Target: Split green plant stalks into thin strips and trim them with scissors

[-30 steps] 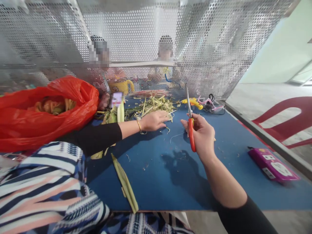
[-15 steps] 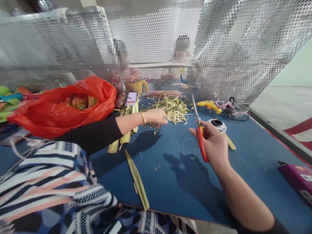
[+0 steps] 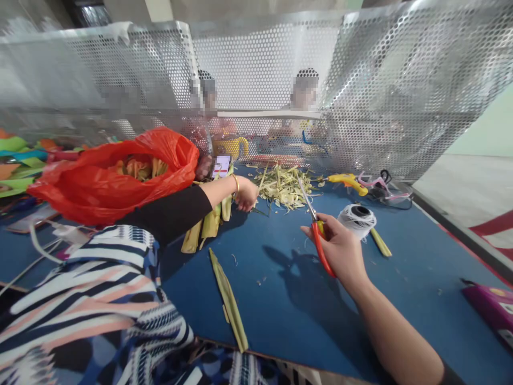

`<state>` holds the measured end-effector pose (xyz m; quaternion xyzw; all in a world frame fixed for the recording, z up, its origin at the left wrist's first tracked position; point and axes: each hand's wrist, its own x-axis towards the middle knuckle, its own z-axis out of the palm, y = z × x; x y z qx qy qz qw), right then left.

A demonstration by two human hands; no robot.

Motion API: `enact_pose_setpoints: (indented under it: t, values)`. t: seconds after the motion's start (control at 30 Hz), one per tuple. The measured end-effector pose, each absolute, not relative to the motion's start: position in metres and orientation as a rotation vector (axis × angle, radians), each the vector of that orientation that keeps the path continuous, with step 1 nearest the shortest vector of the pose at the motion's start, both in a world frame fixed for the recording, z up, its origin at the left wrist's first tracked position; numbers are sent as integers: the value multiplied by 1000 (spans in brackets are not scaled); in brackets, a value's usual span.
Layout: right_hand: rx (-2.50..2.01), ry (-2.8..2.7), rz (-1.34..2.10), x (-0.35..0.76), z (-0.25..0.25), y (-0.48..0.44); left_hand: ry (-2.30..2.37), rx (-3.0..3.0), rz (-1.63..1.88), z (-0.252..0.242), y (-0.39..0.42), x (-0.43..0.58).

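Note:
My right hand (image 3: 344, 246) grips red-handled scissors (image 3: 319, 243), their blades pointing away over the table. My left hand (image 3: 246, 195), a gold bangle at its wrist, reaches out with fingers curled down; whatever is in them, if anything, is hidden. It hovers beside several pale green-yellow husk-like leaf strips (image 3: 211, 224) and left of a heap of leaf trimmings (image 3: 282, 184). Nearer to me, one long folded leaf strip (image 3: 228, 297) lies alone on the blue table (image 3: 296, 331). A spool of white thread (image 3: 356, 222) stands just beyond my right hand, a short leaf piece (image 3: 380, 243) beside it.
An open red plastic bag (image 3: 100, 182) with leaf pieces lies left, under my sleeve. A phone (image 3: 221, 167) stands behind the strips. A yellow glue gun (image 3: 348, 183), glasses (image 3: 385, 187) and a purple box (image 3: 489, 310) lie right. A perforated screen (image 3: 264, 64) with people behind closes the back.
My left hand has drawn back left from the trimmings toward the leaf strips. My right hand with the scissors has shifted slightly left and down, uncovering more of the spool. The view has moved a little.

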<state>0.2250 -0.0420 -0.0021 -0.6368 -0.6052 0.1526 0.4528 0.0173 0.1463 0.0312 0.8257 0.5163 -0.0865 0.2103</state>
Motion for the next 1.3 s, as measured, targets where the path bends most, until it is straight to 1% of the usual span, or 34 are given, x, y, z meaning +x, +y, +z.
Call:
enact_pose_setpoints:
  t: [0.1,0.23,0.43,0.57,0.7,0.9,0.97,1.07,1.2,1.3]
  values:
    - [-1571,-1528,383,222,-1,-44,1429,2327,-283,26,149,17]
    - [-1598,-1566,379,219,-2,-44,1463,2514,-13,33,163,30]
    - [-1713,-1685,345,222,-5,-41,1521,2589,-48,31,153,39]
    - [-1850,-1830,306,221,-5,-42,1547,2724,91,35,133,35]
    - [-1980,-1997,206,219,-5,-43,1537,2774,131,47,102,16]
    - [-2079,-2167,2,215,-10,-43,1690,2611,286,53,23,-48]
    - [-2076,-2189,-32,213,-11,-44,1569,2534,221,47,-4,-67]
    - [-2075,-2175,-50,210,-12,-45,1155,2502,100,28,-36,-85]
    - [-2044,-2146,-87,206,-12,-47,1081,2447,181,3,-48,-91]
    - [-2016,-2153,-154,203,-14,-48,965,2343,191,1,-39,-87]
